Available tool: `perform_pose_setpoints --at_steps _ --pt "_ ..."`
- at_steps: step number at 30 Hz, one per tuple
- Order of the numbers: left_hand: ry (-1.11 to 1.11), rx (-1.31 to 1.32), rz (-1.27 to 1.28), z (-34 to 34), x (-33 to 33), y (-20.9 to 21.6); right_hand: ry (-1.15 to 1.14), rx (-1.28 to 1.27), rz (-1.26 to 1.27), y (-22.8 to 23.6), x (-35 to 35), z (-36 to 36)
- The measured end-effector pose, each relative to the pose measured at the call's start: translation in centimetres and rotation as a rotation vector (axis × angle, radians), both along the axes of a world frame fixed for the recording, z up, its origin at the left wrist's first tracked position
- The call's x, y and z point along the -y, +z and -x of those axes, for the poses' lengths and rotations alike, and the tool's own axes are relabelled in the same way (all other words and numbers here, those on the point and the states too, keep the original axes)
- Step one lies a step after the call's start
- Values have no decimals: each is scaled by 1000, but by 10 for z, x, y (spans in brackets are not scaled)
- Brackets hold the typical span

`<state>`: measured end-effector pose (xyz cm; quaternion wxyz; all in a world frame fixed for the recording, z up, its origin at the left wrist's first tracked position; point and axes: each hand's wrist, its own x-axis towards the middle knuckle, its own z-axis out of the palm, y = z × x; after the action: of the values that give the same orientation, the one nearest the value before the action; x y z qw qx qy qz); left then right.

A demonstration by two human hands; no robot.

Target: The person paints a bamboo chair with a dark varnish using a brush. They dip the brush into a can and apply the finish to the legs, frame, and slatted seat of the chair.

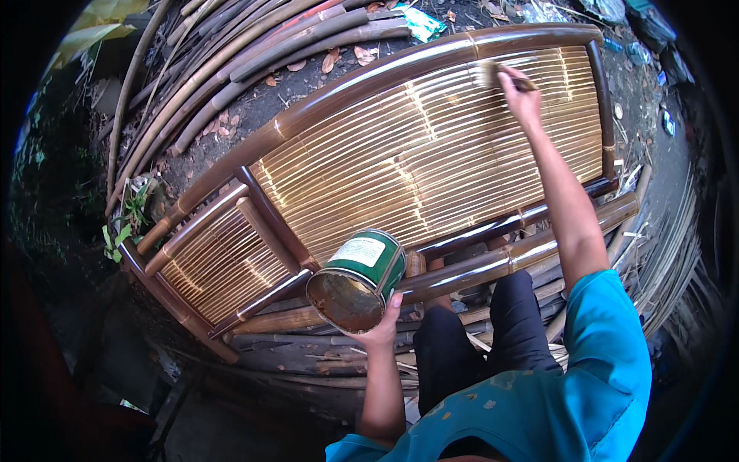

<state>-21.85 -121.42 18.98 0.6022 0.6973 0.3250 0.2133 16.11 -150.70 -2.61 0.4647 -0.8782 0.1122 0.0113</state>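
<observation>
My left hand [377, 333] grips a green can [371, 262] from below, tilted so its open mouth faces me. Brown residue coats the can's inside wall. Up at the far right, my right hand [522, 102] is closed around a paintbrush [526, 83], its pale bristles against the slatted panel [431, 146]. The panel belongs to a bamboo furniture frame [369, 73] with thick, glossy brown poles. Parts of the slats shine brightly. A smaller slatted section [219, 266] sits at the frame's left end.
Long bamboo poles [254, 58] lie piled on the ground at the upper left. A crumpled green wrapper [421, 23] rests beyond the frame. More poles and thin strips [662, 262] lie below and to the right. A small plant [115, 240] grows by the left end.
</observation>
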Motion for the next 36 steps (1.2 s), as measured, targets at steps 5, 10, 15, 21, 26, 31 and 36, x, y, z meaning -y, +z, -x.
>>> perform_pose_setpoints --at_steps 5,10,15,21,26,31,36 --pt "103 6 12 40 -35 -14 -225 -114 375 17 41 29" --pt "185 -50 33 48 -53 -7 445 299 -21 -9 -226 212" --pt "143 -75 -39 54 -61 -7 736 -425 -266 6 -274 286" --pt "102 8 -23 43 -50 -19 104 -209 -38 -10 2 195" --pt "-59 -85 -142 16 -42 -30 -263 -89 381 10 89 167" --pt "-175 -53 -140 -30 -1 -27 -180 -103 -188 114 7 167" --pt "-319 -131 -56 -58 47 -26 182 -133 -575 256 -30 191"
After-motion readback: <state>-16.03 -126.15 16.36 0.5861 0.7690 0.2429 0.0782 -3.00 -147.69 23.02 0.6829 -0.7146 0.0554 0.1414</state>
